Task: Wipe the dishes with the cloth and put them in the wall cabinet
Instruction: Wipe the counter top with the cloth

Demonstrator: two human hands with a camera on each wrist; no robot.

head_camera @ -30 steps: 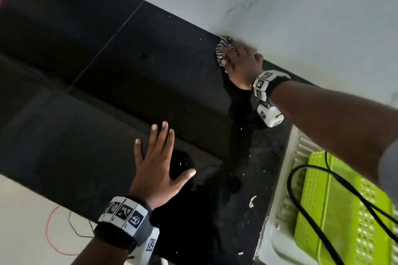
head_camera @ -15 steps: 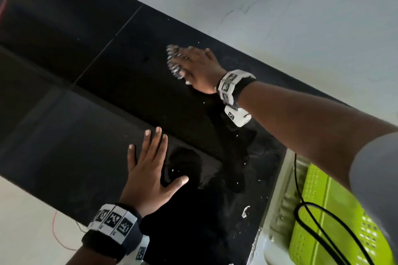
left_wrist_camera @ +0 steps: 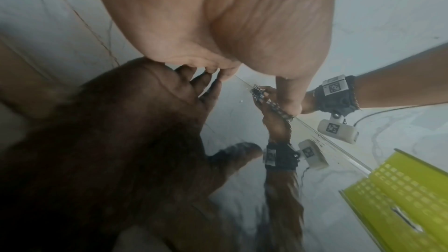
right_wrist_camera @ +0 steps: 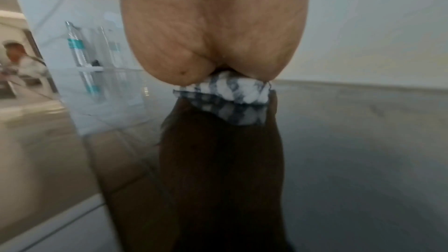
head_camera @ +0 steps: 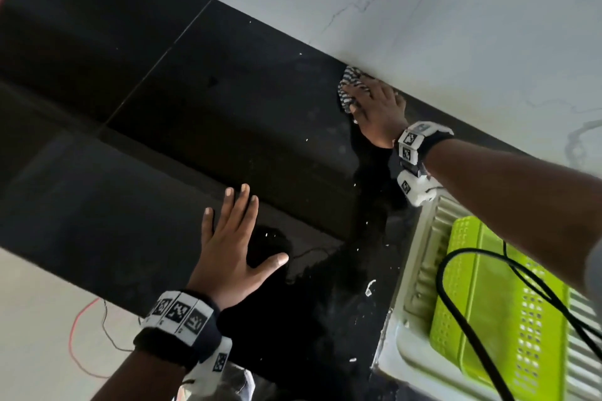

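Note:
A blue-and-white checked cloth (head_camera: 350, 88) lies bunched on the glossy black countertop (head_camera: 163, 140), right where it meets the pale wall (head_camera: 423, 10). My right hand (head_camera: 378, 111) covers the cloth and grips it against the counter. The right wrist view shows the cloth (right_wrist_camera: 230, 101) squeezed under my palm, with the fingers hidden. My left hand (head_camera: 234, 244) lies flat on the counter nearer to me, fingers spread, holding nothing. In the left wrist view my left hand (left_wrist_camera: 218, 26) mirrors in the shiny surface, and the cloth (left_wrist_camera: 257, 91) shows at my right fingertips. No dishes are in view.
A lime-green perforated basket (head_camera: 508, 319) sits on a white ribbed drain tray (head_camera: 420, 270) at the right, with a black cable (head_camera: 456, 254) looping over it. White specks dot the counter near the tray. A red wire (head_camera: 75, 329) lies on the floor at lower left.
My right hand swept the cloth left and forward over the counter, then back to the wall edge. My left hand stayed flat in place.

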